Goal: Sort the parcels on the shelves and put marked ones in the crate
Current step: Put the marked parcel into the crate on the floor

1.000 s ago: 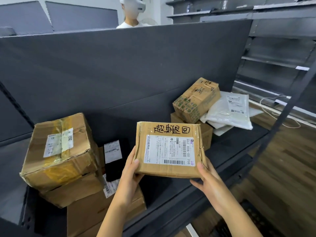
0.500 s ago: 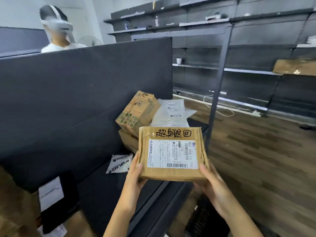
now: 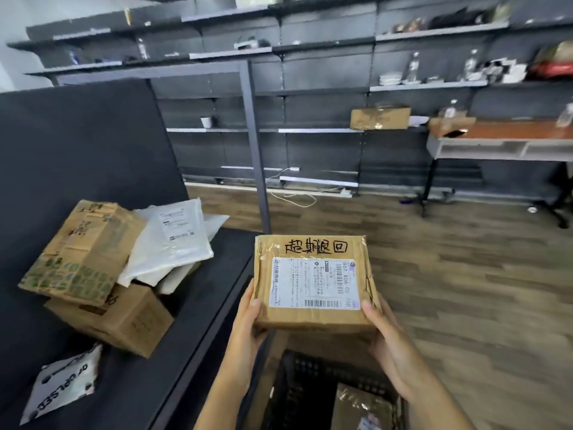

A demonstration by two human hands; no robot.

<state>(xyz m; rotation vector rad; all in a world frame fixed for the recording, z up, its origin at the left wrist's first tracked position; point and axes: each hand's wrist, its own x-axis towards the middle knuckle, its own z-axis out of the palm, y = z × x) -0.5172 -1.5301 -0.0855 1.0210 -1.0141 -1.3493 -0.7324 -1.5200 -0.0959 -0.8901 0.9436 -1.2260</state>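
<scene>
Crate (image 3: 297, 383) nearest, black mesh, one parcel (image 3: 359, 408) inside. Above it, left hand (image 3: 245, 333) and right hand (image 3: 390, 346) grip the box (image 3: 313, 283) by its near corners, thumbs on top. Box: brown taped cardboard, creased, white barcode label, black handwritten characters along far edge. Held in air, beside shelf (image 3: 198, 321). Farther left on shelf: cartons (image 3: 83, 252), mailers (image 3: 173, 243).

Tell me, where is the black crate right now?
In the head view the crate is at the bottom centre, just right of the shelf and below the held box.
</scene>
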